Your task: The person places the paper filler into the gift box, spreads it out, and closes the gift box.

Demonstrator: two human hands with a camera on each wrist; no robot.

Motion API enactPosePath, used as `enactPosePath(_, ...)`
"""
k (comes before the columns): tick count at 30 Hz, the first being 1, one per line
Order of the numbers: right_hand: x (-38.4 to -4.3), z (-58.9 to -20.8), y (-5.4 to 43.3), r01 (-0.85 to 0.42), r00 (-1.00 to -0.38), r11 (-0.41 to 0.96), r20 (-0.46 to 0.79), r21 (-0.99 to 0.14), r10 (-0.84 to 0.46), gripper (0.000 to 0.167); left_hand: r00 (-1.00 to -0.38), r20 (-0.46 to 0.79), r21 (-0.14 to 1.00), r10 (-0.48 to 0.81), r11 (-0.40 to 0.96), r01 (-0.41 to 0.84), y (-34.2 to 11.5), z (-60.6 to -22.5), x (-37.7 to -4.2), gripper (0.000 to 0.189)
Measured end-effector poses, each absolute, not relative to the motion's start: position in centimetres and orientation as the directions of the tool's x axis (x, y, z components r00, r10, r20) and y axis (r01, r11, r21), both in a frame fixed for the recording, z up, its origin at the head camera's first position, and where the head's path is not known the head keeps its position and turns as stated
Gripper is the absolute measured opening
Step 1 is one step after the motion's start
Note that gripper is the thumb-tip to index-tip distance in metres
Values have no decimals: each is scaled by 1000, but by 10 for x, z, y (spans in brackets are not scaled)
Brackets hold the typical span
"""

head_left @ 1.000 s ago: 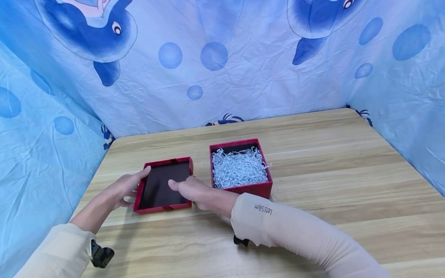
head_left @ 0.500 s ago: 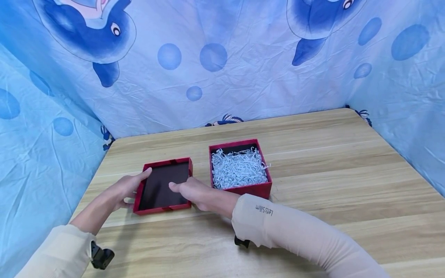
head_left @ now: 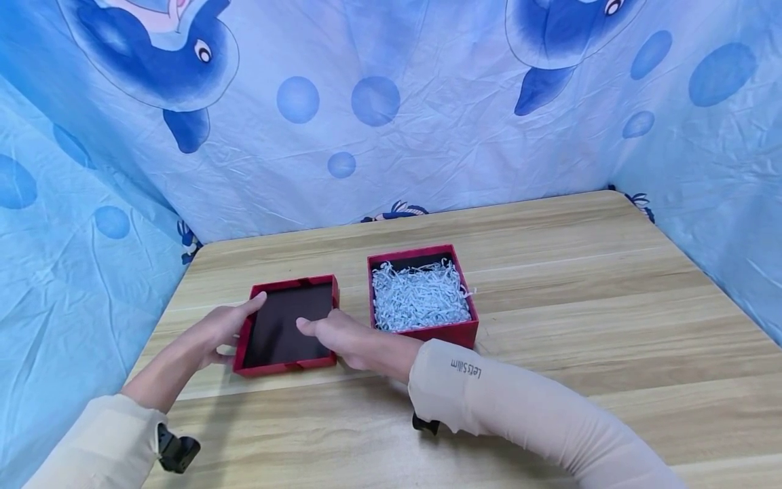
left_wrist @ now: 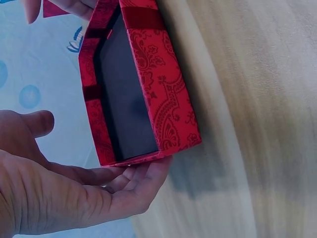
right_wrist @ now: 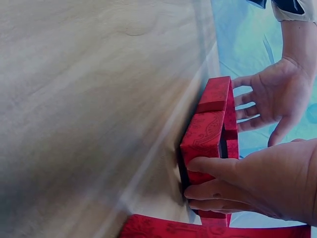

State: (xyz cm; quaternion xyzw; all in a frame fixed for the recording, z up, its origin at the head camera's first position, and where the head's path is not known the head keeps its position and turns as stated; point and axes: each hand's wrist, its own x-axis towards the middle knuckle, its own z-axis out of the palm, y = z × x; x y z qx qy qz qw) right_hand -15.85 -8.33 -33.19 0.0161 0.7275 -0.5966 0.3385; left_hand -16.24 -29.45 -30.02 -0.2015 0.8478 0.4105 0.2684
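Observation:
A shallow red patterned box lid [head_left: 287,326], dark inside, lies with its hollow side up at the left of the table. My left hand [head_left: 222,329] touches its left wall with outstretched fingers, the thumb over the rim; in the left wrist view that thumb stands clear of the lid. From the right, my right hand [head_left: 342,334] lays its fingers along the opposite wall, as the right wrist view also shows. Whether the lid is slightly raised off the table, I cannot tell. Right of it stands a deeper red box [head_left: 442,334], filled with pale shredded paper [head_left: 421,295].
The wood-grain table [head_left: 580,292] stretches to the right of the box. A blue cloth backdrop [head_left: 427,156] printed with dolphins and bubbles hangs around its back and sides. My right forearm passes in front of the box.
The lid's far edge sits very slightly higher in the head view now. Both hands keep their places on its sides, and the box stays put.

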Motion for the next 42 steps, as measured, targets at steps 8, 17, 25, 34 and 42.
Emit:
enactPosePath(8, -160, -316, -82, 433, -770, 291, -518, -853, -372, 81, -814, -572, 629, -96, 586, -511, -293, -285, -161, 101)
enactPosePath(17, -160, -307, -75, 418, -771, 245, -484, -875, -415, 82, -837, -542, 647, -81, 596, -476, -293, -268, -158, 101)
enactPosePath(25, -164, -288, -66, 376, -766, 246, -449, -893, -461, 76, -871, -486, 666, -73, 614, -423, -295, -252, -156, 103)
enactPosePath(34, -176, -267, -40, 336, -764, 140, -356, -932, -538, 67, -917, -397, 733, -31, 590, -337, -282, -233, -157, 98)
enactPosePath(42, -178, -261, -6, 335, -746, 152, -360, -930, -560, 71, -938, -344, 789, 30, 552, -272, -259, -226, -151, 90)
